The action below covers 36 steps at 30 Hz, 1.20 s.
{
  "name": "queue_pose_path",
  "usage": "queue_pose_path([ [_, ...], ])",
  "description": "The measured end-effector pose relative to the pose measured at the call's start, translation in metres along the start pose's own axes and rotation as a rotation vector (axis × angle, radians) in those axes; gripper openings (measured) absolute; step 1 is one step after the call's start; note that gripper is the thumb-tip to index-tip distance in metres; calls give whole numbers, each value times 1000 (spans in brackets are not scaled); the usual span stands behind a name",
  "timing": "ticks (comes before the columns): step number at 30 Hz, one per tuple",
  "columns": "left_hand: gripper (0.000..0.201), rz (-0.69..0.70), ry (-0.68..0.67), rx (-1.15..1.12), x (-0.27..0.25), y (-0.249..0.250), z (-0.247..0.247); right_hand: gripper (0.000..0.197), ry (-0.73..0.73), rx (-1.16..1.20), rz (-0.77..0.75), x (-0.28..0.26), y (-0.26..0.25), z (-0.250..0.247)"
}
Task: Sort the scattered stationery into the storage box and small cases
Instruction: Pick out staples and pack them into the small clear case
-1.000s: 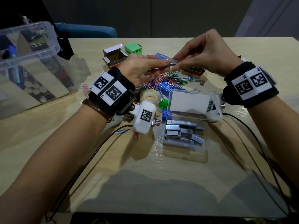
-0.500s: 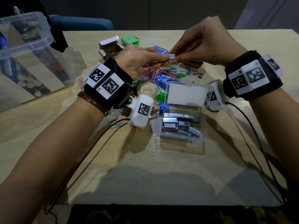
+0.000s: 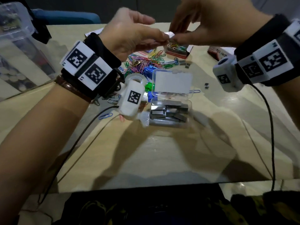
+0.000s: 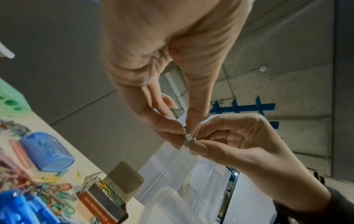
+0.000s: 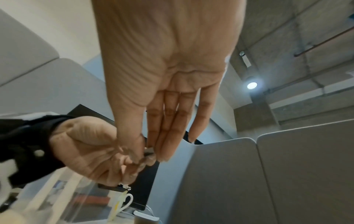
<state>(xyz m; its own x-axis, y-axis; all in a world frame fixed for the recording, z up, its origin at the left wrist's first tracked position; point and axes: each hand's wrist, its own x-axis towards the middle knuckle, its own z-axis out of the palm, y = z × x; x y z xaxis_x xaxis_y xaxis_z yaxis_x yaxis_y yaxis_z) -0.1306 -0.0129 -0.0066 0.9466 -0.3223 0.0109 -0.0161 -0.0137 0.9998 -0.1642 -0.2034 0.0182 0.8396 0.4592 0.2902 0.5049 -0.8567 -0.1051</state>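
From the head view, your left hand (image 3: pixel 129 34) and right hand (image 3: pixel 199 21) meet in the air above the far side of the table (image 3: pixel 162 159), fingertips pinching a small pale strip of staples (image 3: pixel 169 35) between them. Below them lies the heap of coloured paper clips (image 3: pixel 146 62), with an open red clip box (image 3: pixel 177 49) just behind it. Nearer you stands the small clear case (image 3: pixel 170 111), lid up, holding grey staple blocks — a roll of tape (image 3: pixel 136 78) sits just to its left. The big clear storage box (image 3: pixel 16 54) stands at the far left edge.

From the left wrist view, your left thumb and forefinger close on the small metal staple piece (image 4: pixel 188 137), and the right hand (image 4: pixel 229 139) pinches it from the other side; your remaining left fingers are loosely extended. A blue sharpener (image 4: pixel 47 153) rests on the table beside the clips.

From the right wrist view, your right hand (image 5: pixel 162 75) has its fingers long and nearly straight — thumb and fingertips press on the staple piece (image 5: pixel 149 151), while the left hand (image 5: pixel 91 151) curls round it from below.
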Motion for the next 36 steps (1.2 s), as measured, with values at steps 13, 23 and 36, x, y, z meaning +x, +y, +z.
queue_pose_path([
  [13, 35, 14, -144, 290, -28, -8, -29, 21, -144, 52, -122, -56, -37, 2],
  [23, 52, -64, -298, 536, -28, -21, -18, 6, -261, -83, -129, -93, -49, 41],
  [36, 17, -156, -418, 555, -25, -34, -9, 17, -322, -153, -105, -90, -56, 48],
])
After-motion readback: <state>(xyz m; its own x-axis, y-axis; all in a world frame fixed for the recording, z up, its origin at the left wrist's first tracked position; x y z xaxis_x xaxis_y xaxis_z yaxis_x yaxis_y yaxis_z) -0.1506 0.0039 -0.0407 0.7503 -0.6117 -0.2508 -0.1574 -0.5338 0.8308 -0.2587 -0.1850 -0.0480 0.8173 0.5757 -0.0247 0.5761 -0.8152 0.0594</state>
